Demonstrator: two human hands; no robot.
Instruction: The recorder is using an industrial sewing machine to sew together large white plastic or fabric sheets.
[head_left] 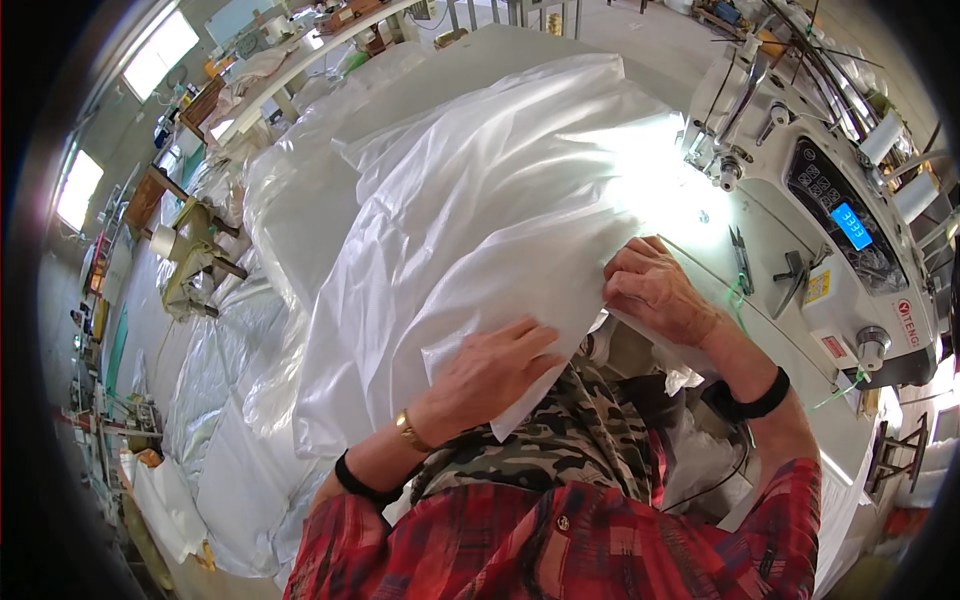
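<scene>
Grey table (490, 43) under white cloth (470, 220): at six o'clock left hand (492, 368) rests, fingers slightly parted; at four, right hand (658, 290) pinches cloth.

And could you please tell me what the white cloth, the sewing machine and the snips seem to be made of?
White cloth: probably a thin synthetic, smooth with a soft sheen; it creases crisply and catches the light.
Sewing machine: likely painted metal, perhaps partly plastic, judging by its smooth pale surface.
Snips: apparently metal with a dark finish, given their slim, pointed shape.
</scene>
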